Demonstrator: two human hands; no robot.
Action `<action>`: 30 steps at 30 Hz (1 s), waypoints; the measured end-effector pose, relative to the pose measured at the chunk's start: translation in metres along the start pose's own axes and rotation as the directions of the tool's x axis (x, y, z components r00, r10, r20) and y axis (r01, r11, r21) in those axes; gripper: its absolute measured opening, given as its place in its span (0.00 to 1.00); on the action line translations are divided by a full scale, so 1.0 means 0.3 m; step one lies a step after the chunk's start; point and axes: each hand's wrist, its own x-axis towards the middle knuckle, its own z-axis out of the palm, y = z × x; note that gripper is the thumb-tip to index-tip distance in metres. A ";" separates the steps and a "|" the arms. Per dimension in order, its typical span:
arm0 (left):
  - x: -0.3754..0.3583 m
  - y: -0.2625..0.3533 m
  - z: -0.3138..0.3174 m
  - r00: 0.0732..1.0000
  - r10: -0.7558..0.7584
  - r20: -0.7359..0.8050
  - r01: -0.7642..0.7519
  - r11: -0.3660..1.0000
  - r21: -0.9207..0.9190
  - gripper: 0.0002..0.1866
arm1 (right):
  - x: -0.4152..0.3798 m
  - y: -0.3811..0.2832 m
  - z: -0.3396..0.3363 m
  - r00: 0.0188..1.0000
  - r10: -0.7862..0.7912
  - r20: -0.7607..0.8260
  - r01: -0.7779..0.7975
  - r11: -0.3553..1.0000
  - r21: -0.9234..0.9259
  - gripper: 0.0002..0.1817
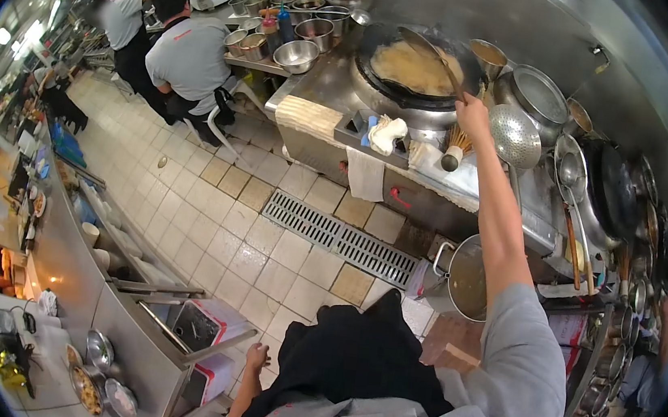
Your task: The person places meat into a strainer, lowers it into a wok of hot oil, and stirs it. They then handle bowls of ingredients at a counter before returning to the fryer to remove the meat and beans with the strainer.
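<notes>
I see this person's right hand (472, 116) stretched far out in front, fingers wrapped round in a grip. Behind it the bare right forearm (503, 214) runs back, nearly straight, to the sleeved upper arm (527, 343). Well apart, lower and leftward, the left hand (258, 358) hangs, fingers loosely bent.

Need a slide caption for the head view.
Right hand holds a long-handled utensil over a wok of yellowish liquid; left hand hangs away from the stove.

Wok (422, 104): black
Wok's contents (409, 71): golden tan
Tool handle (451, 76): brown
Strainer (514, 136): silver, dark-dotted
Apron (364, 350): black
Sleeve (522, 350): light grey
Floor tiles (269, 246): off-white, some tan
Drain cover (339, 239): grey, dark stripes
</notes>
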 end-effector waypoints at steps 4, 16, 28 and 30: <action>0.056 0.026 -0.066 0.999 0.043 -0.010 -0.044 0.991 -0.126 0.28 | -0.060 -0.040 0.032 0.989 -0.106 -0.104 0.109 0.994 0.023 0.16; 0.162 -0.250 -0.151 0.981 0.111 0.162 -0.144 0.967 0.209 0.19 | -0.066 -0.046 0.072 0.997 0.076 -0.015 -0.076 0.997 0.030 0.18; -0.027 -0.081 -0.111 0.998 -0.029 0.056 0.029 1.000 -0.002 0.23 | -0.140 -0.121 0.034 1.000 0.004 0.028 -0.007 0.993 0.117 0.18; -0.040 -0.006 -0.078 0.998 -0.022 0.054 0.023 1.000 -0.018 0.24 | -0.158 -0.113 0.086 0.999 0.010 -0.039 -0.005 0.992 0.124 0.18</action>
